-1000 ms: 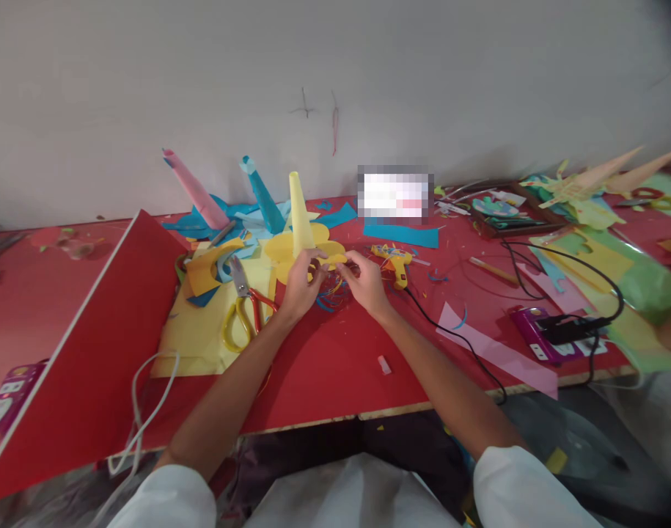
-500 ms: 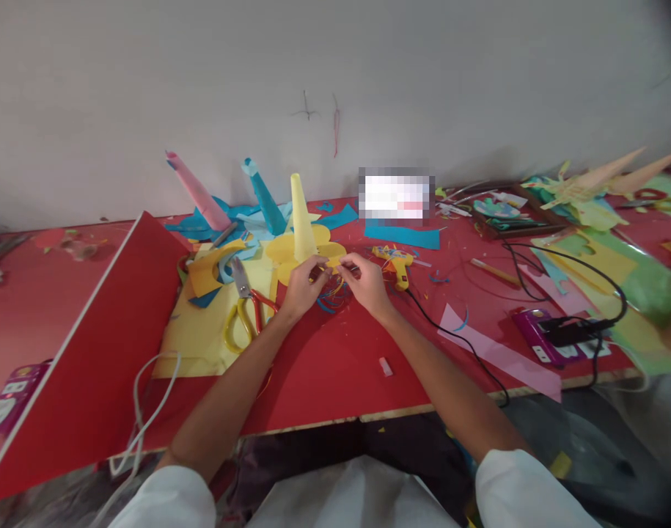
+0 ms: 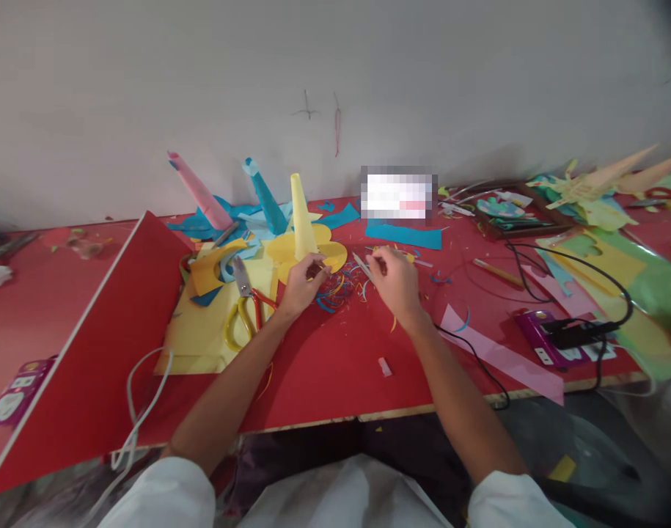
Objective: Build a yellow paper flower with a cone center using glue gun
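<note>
A pale yellow paper cone [image 3: 300, 216] stands on a yellow flower-shaped paper base [image 3: 335, 254] on the red table [image 3: 324, 367]. My left hand [image 3: 301, 284] pinches the near edge of that base. My right hand [image 3: 397, 282] lies to the right, closed over the yellow glue gun [image 3: 408, 256]. Most of the gun is hidden under the hand, and a thin grey tip [image 3: 362, 265] sticks out toward the base. Thin coloured paper strips [image 3: 335, 293] lie between the two hands.
Yellow-and-red scissors [image 3: 241, 308] lie on a yellow sheet left of my left hand. A pink cone [image 3: 197, 192] and a blue cone [image 3: 263, 196] lean behind. A black cord [image 3: 472, 356] runs to a purple power strip [image 3: 555, 339]. A red board [image 3: 87, 352] lies at left. More paper cutouts fill the right.
My right hand left the flower base, moved right and closed over the glue gun. My left hand stayed on the base's edge.
</note>
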`<state>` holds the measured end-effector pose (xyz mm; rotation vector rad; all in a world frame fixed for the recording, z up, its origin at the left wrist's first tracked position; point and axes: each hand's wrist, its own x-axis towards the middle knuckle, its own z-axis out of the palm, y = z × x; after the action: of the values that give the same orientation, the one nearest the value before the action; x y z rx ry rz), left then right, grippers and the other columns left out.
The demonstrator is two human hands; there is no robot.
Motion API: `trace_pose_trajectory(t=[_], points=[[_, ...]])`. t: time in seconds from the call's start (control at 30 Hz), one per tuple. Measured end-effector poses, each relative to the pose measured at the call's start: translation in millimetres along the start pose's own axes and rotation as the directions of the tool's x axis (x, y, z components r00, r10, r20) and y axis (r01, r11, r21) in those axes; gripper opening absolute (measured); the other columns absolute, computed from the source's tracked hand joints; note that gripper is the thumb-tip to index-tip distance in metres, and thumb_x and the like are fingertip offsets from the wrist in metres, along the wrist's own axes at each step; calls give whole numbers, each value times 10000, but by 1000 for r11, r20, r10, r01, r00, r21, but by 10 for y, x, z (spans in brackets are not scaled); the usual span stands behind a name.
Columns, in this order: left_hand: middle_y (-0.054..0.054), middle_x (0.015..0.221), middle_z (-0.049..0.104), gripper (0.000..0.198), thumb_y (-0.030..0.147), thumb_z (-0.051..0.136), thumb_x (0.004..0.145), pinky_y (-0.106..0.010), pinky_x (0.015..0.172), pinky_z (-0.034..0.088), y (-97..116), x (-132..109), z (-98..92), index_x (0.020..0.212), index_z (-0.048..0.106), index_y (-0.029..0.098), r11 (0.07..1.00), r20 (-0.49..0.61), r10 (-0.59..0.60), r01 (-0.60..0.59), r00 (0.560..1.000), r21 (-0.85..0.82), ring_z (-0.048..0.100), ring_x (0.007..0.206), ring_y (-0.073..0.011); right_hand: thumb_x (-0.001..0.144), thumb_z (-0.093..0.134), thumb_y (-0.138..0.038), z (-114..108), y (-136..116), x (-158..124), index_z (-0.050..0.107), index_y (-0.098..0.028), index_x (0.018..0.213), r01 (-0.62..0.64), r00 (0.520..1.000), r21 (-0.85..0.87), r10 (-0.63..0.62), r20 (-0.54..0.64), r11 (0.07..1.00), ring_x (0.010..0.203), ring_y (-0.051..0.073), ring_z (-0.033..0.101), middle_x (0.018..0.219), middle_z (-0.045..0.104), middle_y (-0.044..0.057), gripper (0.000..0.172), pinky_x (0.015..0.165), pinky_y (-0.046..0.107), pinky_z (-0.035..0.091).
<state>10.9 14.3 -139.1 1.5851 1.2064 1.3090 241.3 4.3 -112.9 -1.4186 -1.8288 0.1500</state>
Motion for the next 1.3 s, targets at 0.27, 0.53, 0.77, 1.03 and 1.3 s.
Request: trace_pose_trajectory(t=[0.27,0.53,0.77,1.03,1.3], points=[[9,804,623,342,504,747,867,-239,611,433,-64,27,-22,1001,661,201,999,-68,37,-35,997,34,533,641,-103,1041,520,-370,-192,473,-49,658,-216,873,-176,982,-150,185,47,973,783,247,628,837,732,94,265,673,319,339],[19,797,602,308,478,714,910,-226,623,457,29,-17,-84,1027,654,199,998,-118,62,-58,991,33,541,652,-93,1046,546,-346,25,163,-171,673,-205,909,11,989,-18,-8,148,1000,844,241,644,873,727,80,235,754,325,425],[5,816,630,323,483,737,912,-225,619,474,117,-79,-456,1049,655,202,986,-311,128,-87,942,143,562,657,-96,1067,549,-251,347,-736,-291,711,-199,1031,254,829,50,-244,503,966,1058,248,677,1059,769,94,174,872,340,511],[37,738,575,320,487,749,902,-218,554,461,215,45,-805,1014,635,210,976,-487,215,-164,846,146,545,572,-81,1051,561,-406,671,-1583,-185,728,-102,1144,344,719,-84,-205,664,935,1102,339,713,1066,787,189,359,843,400,592],[44,697,554,288,441,764,898,-216,536,443,366,47,-845,996,638,200,966,-522,258,-230,813,118,527,545,-79,1029,550,-212,779,-1562,-165,703,-99,1179,414,654,-12,-288,700,910,1104,325,725,1100,782,173,242,825,387,597]])
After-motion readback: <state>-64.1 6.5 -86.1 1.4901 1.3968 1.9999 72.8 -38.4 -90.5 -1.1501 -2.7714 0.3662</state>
